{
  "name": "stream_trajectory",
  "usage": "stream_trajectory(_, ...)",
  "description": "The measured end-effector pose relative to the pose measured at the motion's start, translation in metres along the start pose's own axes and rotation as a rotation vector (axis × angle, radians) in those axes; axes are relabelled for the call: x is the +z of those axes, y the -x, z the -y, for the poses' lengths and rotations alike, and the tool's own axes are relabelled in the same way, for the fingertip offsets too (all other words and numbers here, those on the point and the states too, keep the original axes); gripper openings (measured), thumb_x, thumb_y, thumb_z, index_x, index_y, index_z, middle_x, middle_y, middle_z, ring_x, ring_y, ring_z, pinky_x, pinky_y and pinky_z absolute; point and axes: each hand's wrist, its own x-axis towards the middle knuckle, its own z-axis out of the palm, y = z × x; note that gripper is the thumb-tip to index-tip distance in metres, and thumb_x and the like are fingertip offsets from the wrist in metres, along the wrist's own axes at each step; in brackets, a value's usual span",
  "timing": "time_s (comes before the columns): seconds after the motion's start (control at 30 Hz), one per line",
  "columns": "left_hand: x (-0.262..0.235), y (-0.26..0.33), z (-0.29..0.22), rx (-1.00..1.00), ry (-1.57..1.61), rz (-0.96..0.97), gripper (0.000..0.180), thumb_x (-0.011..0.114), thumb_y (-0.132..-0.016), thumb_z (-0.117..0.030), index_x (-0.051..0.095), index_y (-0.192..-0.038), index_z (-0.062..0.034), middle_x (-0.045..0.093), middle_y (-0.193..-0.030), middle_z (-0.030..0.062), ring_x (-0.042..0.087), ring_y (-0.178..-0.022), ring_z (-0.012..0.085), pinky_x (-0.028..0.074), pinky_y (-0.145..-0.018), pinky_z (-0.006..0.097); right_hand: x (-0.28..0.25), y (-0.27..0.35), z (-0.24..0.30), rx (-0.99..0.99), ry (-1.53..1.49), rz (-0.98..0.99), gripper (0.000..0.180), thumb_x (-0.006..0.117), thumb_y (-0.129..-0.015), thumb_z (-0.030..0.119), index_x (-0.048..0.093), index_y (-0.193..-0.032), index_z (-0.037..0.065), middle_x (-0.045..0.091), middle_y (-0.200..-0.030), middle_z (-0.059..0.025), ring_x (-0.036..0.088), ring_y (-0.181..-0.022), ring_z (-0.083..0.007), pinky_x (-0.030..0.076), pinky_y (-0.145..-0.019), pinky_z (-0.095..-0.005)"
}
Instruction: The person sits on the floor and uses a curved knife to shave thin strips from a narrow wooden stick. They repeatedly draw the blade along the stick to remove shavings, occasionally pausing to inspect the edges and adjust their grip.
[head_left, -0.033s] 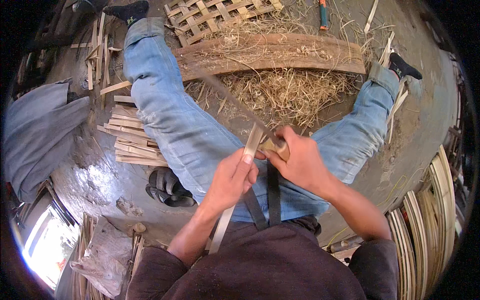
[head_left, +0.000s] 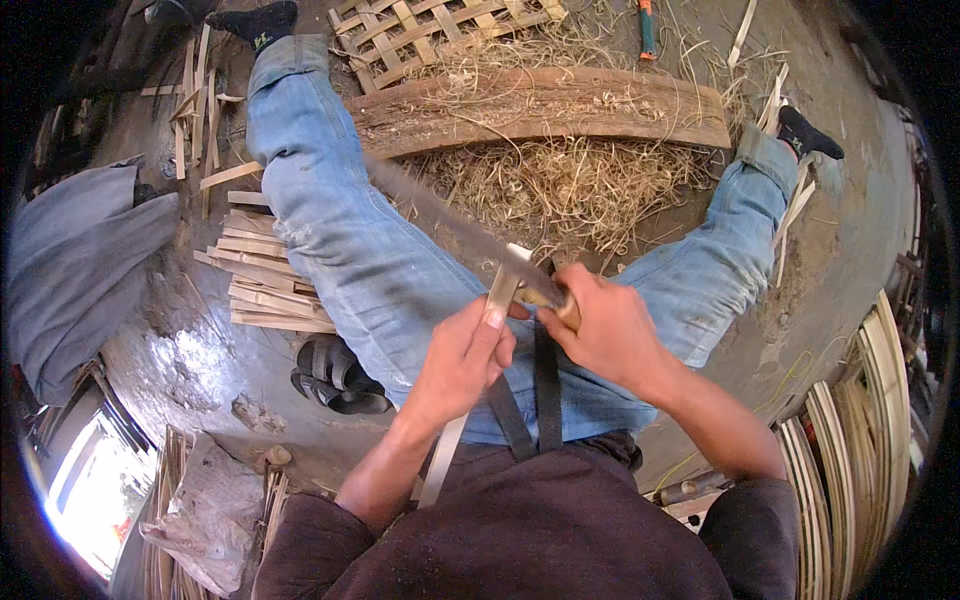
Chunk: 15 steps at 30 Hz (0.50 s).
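A seated person splits a bamboo strip point(head_left: 497, 300) over a lap clad in blue jeans point(head_left: 360, 250), legs spread wide on a damp concrete floor point(head_left: 190, 350). The left hand point(head_left: 465, 355) is clamped around the strip, thumb laid along its face; the strip's long axis runs steeply from near the waist at lower left up to its free end just above the hands, tilting slightly right. The right hand point(head_left: 605, 330) is closed tight on the wooden handle of a long knife point(head_left: 450, 225), just beside the left hand. The blade points up and to the left, lying diagonally over the left thigh, and meets the strip near its upper end. Between the legs lies a heap of pale shavings point(head_left: 560, 185), backed by a curved wooden plank point(head_left: 540, 105). A woven bamboo mat point(head_left: 420, 30) sits beyond the plank. Cut slats point(head_left: 265, 275) are stacked left of the left thigh, with dark sandals point(head_left: 335, 375) just below them. More strips point(head_left: 860, 440) curve along the right edge.
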Motion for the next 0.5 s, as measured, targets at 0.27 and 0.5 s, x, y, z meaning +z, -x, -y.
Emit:
stream_trajectory(0.27,-0.001,0.008,-0.008,0.029,-0.123,-0.052,0.033,0.036,-0.105,-0.024,0.059,-0.107,-0.0011,0.050,-0.062,-0.0004,0.046,-0.050,0.0069,0.039,-0.047,0.025,-0.029,-0.011,-0.058,0.119,0.269,-0.122,0.020,0.059,-0.080,0.012,0.052,-0.096,0.003,0.063,-0.080,-0.0192,0.065,-0.071,-0.0403,0.051,-0.062,-0.0496)
stream_trajectory(0.5,-0.003,-0.001,-0.003,0.029,-0.048,-0.009,0.036,0.035,-0.105,-0.029,0.058,-0.110,-0.0019,0.054,-0.067,0.0013,0.051,-0.051,0.0081,0.043,-0.049,0.024,-0.013,-0.009,-0.047,0.004,0.262,-0.172,0.022,0.063,-0.081,0.011,0.055,-0.100,0.002,0.065,-0.083,-0.0155,0.066,-0.069,-0.0322,0.053,-0.061,-0.0434)
